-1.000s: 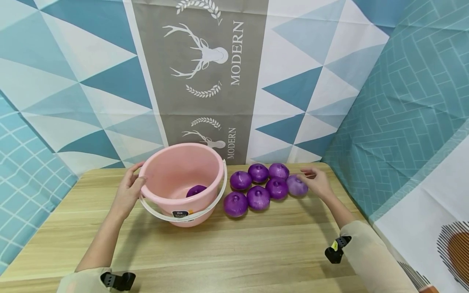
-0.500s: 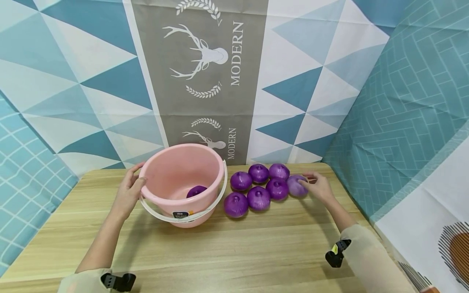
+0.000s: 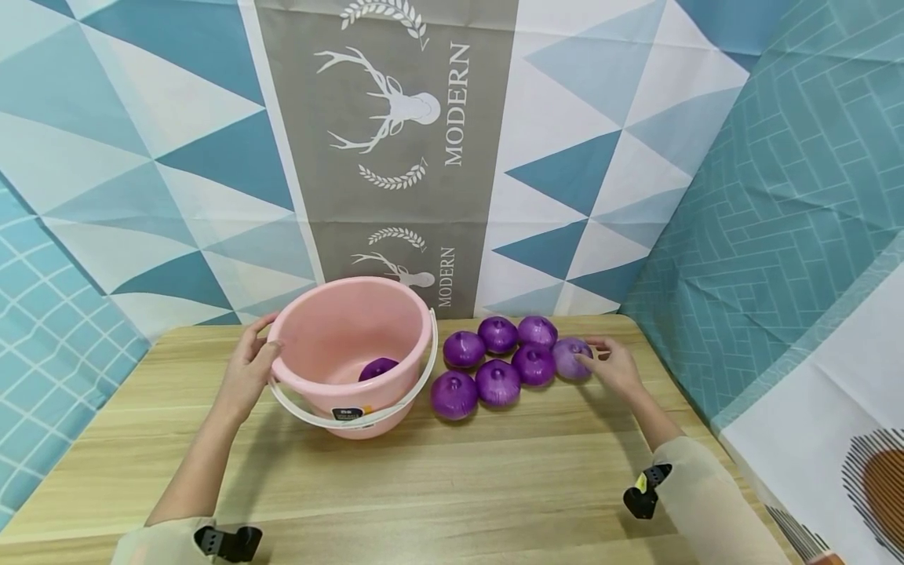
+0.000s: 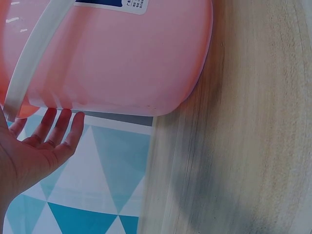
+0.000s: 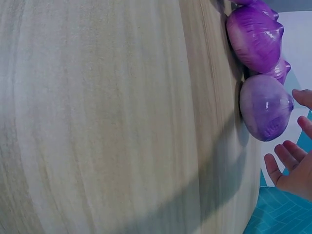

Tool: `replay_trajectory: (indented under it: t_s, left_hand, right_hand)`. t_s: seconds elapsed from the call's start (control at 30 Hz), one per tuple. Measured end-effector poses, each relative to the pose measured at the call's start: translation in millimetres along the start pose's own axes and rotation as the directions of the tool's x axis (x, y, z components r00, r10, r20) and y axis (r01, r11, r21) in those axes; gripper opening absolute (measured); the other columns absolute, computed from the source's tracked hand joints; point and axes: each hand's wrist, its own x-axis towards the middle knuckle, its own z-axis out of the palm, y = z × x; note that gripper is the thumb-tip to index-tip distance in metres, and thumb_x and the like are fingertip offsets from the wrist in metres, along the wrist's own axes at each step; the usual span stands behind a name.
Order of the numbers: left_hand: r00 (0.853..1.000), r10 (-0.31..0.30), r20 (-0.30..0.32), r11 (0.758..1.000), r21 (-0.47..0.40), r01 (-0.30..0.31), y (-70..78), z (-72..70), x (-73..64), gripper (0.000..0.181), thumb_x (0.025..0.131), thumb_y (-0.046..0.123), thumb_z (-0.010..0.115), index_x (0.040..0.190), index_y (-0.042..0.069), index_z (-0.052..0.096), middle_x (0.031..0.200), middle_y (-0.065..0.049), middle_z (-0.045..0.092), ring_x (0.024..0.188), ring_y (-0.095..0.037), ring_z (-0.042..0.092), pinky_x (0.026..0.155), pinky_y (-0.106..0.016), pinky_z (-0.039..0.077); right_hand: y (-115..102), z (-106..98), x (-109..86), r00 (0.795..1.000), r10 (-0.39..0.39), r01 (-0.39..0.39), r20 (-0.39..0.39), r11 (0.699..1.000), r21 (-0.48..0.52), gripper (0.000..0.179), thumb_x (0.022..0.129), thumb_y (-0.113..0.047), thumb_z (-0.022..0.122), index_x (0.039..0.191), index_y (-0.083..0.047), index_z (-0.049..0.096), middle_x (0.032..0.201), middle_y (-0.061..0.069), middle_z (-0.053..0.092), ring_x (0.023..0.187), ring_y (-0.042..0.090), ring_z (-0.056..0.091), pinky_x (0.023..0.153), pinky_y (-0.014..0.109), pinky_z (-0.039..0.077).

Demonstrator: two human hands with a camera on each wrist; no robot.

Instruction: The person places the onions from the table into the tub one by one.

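Observation:
My left hand holds the pink bucket at the left of its rim, thumb over the edge and fingers along the outer wall. In the left wrist view those fingertips meet the bucket's side. One dark purple onion lies inside the bucket, partly hidden by its near wall. At the right, my right hand hovers by a pale purple onion, thumb and fingers spread around its right side. The right wrist view shows a gap between the fingers and this onion.
Several darker shiny onions sit clustered between the bucket and the pale one. A white handle hangs down the bucket's front. Patterned cloth rises behind the wooden table and along its sides.
My right hand has shifted slightly around the pale onion, its thumb dipping lower and its fingers reaching behind it. The left hand and the bucket have stayed still.

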Motion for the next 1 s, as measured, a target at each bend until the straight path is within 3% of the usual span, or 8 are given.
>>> replay_trajectory:
  t_s: [1.0]
  left_hand:
    - [1.000, 0.006, -0.004, 1.000, 0.017, -0.005, 1.3, -0.3, -1.6, 0.049, 0.098, 0.020, 0.042, 0.144, 0.008, 0.030, 0.095, 0.017, 0.055, 0.070, -0.001, 0.058, 0.056, -0.020, 0.052]
  right_hand:
    - [6, 17, 2.3, 0.998, 0.045, -0.049, 0.050, 0.996, 0.076, 0.062, 0.086, -0.016, 0.065, 0.137, 0.005, 0.036, 0.132, 0.032, 0.039, 0.118, 0.045, 0.045, 0.098, 0.050, 0.045]
